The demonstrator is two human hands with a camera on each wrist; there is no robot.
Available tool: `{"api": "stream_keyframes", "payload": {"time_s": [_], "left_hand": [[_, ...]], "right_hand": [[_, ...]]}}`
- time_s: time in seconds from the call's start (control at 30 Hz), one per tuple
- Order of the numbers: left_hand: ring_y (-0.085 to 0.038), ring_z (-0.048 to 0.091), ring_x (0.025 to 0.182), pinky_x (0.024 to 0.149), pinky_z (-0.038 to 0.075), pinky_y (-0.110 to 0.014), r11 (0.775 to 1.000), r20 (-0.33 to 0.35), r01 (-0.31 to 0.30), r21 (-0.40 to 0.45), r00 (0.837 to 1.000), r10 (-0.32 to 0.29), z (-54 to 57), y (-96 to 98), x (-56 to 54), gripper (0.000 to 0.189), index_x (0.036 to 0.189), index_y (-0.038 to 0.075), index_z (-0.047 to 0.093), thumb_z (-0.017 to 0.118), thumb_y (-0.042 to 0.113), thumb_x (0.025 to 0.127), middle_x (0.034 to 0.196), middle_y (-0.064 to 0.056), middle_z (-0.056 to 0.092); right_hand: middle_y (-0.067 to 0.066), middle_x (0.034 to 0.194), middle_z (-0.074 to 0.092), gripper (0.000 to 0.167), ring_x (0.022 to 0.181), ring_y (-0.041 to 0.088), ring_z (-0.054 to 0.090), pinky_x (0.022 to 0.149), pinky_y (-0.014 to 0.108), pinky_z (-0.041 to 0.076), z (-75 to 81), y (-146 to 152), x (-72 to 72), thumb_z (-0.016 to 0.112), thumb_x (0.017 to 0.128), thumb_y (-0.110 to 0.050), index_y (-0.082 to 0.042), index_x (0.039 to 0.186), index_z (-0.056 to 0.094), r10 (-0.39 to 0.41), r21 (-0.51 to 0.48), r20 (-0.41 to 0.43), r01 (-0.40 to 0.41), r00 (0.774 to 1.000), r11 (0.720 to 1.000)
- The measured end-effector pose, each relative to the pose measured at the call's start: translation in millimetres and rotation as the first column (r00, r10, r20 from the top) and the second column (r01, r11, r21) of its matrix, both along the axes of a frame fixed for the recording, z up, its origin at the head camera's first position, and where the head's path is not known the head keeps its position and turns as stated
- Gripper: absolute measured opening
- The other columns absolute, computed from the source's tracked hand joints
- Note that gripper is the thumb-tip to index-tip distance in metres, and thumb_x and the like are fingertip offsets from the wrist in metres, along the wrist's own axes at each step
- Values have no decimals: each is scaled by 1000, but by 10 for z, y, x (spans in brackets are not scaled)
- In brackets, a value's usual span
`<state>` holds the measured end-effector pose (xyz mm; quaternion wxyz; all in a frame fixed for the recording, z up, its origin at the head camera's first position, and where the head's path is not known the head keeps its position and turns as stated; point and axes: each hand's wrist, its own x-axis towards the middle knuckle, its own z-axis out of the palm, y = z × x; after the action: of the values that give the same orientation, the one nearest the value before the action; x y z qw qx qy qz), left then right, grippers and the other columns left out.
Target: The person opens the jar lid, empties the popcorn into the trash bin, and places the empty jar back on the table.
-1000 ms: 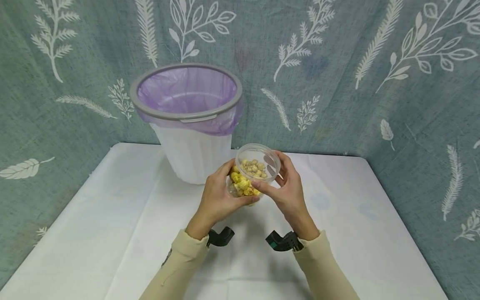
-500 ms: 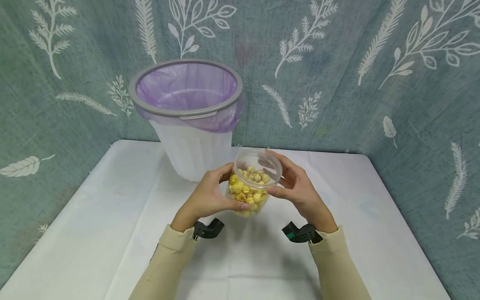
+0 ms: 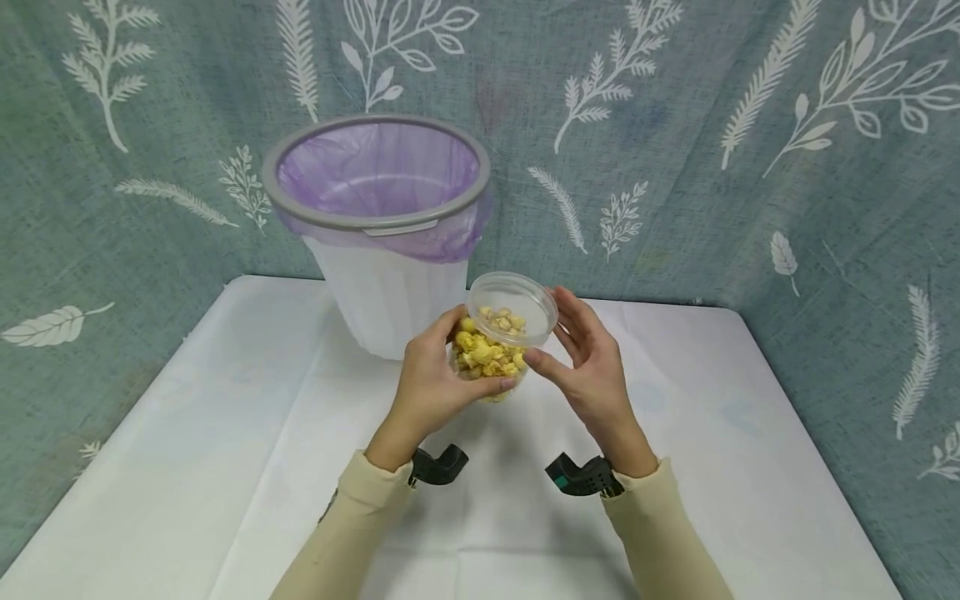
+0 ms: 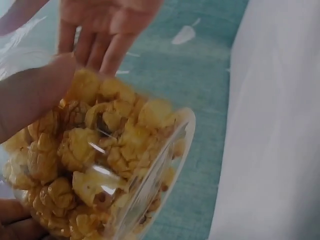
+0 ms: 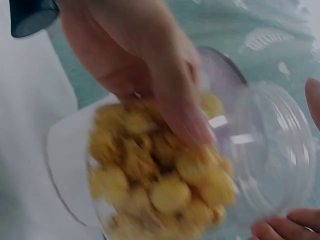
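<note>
Clear plastic jar (image 3: 510,342) and both hands have shifted a little away from the body, toward the bin, since half a second ago, and the right hand (image 3: 596,379) has loosened around the mouth. The jar hangs above the table with its mouth tilted up and to the right. Its body lies between the thumb and fingers of the left hand (image 3: 431,383), which hold it firmly from the left side. The right hand stands spread beside the rim, its thumb near the wall; whether it touches the plastic I cannot tell. Yellow popcorn (image 3: 483,354) fills the lower part of the jar. The left wrist view shows the base ring (image 4: 187,135) and the left thumb laid over the wall, which the head view partly hides. The right wrist view, somewhat blurred, shows ridges (image 5: 295,135) round the unfilled neck. Only the head view gives the whole white bin (image 3: 408,292) with its purple liner (image 3: 382,167), standing behind the jar on the white-covered table (image 3: 675,400), before a leaf-patterned curtain (image 3: 675,192).
</note>
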<state>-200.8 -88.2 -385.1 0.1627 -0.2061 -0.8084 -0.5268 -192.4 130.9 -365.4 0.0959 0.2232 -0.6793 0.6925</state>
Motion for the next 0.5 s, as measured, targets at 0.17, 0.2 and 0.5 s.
{"api": "stream_keyframes", "payload": {"time_s": [0.17, 0.2, 0.5], "left_hand": [[-19, 65, 113, 101, 53, -45, 999, 9, -15, -41, 1000, 15, 23, 57, 22, 96, 142, 2, 58, 104, 35, 65, 123, -4, 70], [-18, 66, 112, 100, 54, -45, 999, 19, 0, -42, 1000, 1, 28, 54, 22, 95, 142, 2, 58, 103, 35, 65, 121, -4, 71], [-15, 64, 123, 110, 48, -45, 969, 170, 247, 28, 954, -248, 100, -139, 26, 88, 145, 13, 58, 101, 23, 70, 130, 4, 70]], "right_hand": [[14, 160, 44, 83, 149, 26, 42, 123, 41, 35, 1, -85, 24, 77, 92, 5, 1, 161, 33, -74, 12, -15, 74, 997, 997], [14, 160, 45, 81, 148, 26, 43, 123, 42, 35, 4, -79, 25, 76, 92, 6, 2, 161, 34, -72, 0, -8, 72, 997, 997], [16, 160, 44, 83, 147, 31, 44, 121, 41, 37, 45, 102, 17, 84, 92, -16, 0, 159, 39, 154, -91, 38, -150, 987, 985]]}}
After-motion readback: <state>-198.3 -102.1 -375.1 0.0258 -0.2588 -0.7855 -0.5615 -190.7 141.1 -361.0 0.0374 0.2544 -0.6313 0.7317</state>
